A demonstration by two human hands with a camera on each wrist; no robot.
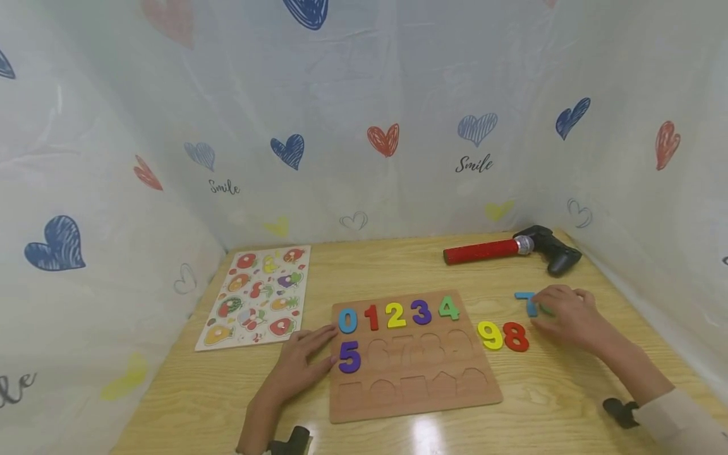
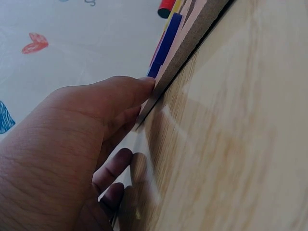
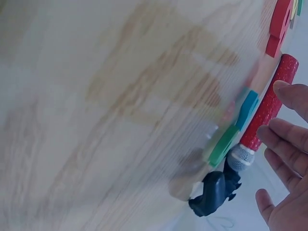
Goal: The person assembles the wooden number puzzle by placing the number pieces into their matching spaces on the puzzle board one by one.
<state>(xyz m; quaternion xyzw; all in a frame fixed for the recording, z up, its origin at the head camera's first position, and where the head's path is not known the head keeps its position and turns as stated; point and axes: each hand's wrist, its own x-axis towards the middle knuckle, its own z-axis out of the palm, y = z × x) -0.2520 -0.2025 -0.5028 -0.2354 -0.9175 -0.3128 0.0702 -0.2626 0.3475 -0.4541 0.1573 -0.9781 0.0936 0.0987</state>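
Observation:
A wooden number board (image 1: 415, 360) lies on the table, with the coloured numbers 0 to 4 along its top row. The purple 5 (image 1: 349, 357) sits at the left of its second row. My left hand (image 1: 301, 366) rests at the board's left edge, thumb tip right by the 5 in the left wrist view. Over to the right, my right hand (image 1: 569, 316) hovers with fingers spread, over a green piece (image 3: 224, 146) beside the blue 7 (image 1: 527, 303); in the head view it hides most of the green piece. A yellow 9 (image 1: 490, 335) and red 8 (image 1: 515, 337) lie between board and right hand.
A fruit picture board (image 1: 258, 297) lies at the back left. At the back right, a red microphone (image 1: 483, 251) rests against a black game controller (image 1: 552, 249). A heart-printed curtain (image 1: 352, 95) surrounds the table on the back and sides.

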